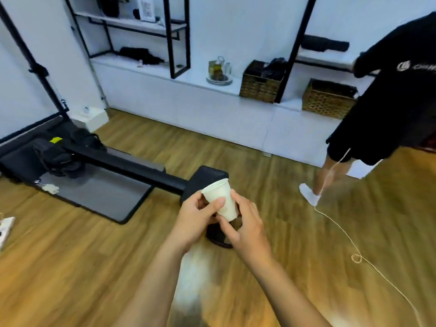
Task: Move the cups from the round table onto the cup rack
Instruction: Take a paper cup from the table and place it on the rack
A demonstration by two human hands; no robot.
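A white paper cup (220,197) is held in front of me over the wooden floor, tilted with its open mouth toward the upper left. My left hand (195,218) grips its side with the thumb across the front. My right hand (245,223) holds the other side and the base. A dark round object (218,237) lies on the floor just below the hands, mostly hidden. No round table or cup rack is identifiable in view.
A black low frame with a bar and block (205,178) lies on the floor ahead left. A white low cabinet holds two wicker baskets (259,87) and a glass set (219,69). A person in black (387,102) stands at right, trailing a cord (342,232).
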